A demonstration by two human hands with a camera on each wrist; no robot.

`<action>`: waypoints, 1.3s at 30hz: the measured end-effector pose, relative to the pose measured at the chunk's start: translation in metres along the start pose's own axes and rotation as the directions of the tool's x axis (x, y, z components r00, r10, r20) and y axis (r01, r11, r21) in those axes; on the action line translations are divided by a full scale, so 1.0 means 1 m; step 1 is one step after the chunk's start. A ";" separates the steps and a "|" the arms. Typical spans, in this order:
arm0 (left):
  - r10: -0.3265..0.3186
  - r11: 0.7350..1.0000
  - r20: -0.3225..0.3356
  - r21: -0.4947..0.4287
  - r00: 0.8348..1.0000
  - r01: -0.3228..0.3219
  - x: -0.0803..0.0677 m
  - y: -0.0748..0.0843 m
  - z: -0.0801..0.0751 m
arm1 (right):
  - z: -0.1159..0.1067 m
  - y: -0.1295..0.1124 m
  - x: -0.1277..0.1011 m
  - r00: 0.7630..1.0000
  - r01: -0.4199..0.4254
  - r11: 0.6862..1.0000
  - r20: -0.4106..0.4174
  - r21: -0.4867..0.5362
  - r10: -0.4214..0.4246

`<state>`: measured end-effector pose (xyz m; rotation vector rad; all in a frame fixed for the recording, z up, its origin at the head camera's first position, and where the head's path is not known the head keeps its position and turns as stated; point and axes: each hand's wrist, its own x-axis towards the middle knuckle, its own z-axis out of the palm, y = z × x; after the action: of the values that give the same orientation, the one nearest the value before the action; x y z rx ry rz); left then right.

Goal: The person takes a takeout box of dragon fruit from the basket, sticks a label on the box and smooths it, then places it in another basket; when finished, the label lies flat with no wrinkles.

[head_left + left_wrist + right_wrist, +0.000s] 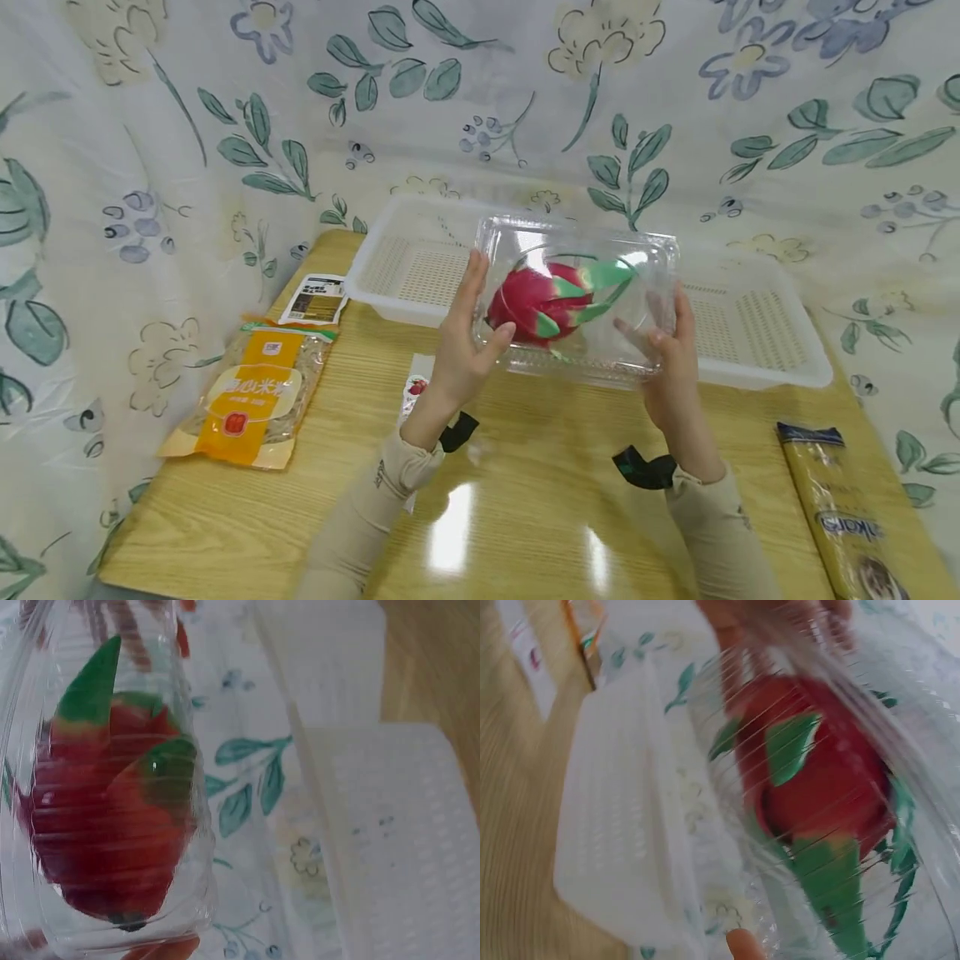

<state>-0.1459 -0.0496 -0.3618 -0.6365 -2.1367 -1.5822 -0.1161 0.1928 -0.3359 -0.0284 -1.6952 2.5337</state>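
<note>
Clear box (592, 333) w/ dragon fruit (536, 300) inside is held btwn L hand (467, 346) & R hand (672, 367), both gripping its ends; prob. light, slippery, thin-walled, easily dented, so best held by stiffer rim.

Bright head view, white glare on table (540, 500), dimmer, blurry wrist views

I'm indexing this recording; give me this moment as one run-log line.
left hand: holds clear container, left end | right hand: holds its right end | contents: dragon fruit | nearby: white basket on table
</note>
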 end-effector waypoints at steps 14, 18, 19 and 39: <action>0.218 0.976 -0.085 -0.009 0.972 -0.219 -0.048 0.027 0.020 | -0.026 0.035 -0.057 0.812 0.581 0.814 0.083 -0.012 -0.578; 0.194 0.981 -0.061 0.008 0.979 -0.194 -0.067 0.030 0.016 | -0.030 0.049 -0.069 0.785 0.615 0.789 0.109 -0.016 -0.610; 0.176 0.984 -0.050 0.011 0.983 -0.176 -0.072 0.029 0.015 | -0.031 0.052 -0.072 0.786 0.613 0.790 0.118 -0.024 -0.607; -0.315 0.949 0.112 0.057 0.943 0.310 -0.131 -0.005 0.012 | -0.037 0.096 -0.106 0.996 -0.009 0.849 -0.083 -0.528 -0.041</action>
<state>-0.0427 -0.0545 -0.4434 -0.4016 -2.4494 -1.6934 -0.0148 0.1817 -0.4424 -0.1651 -2.2784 1.9329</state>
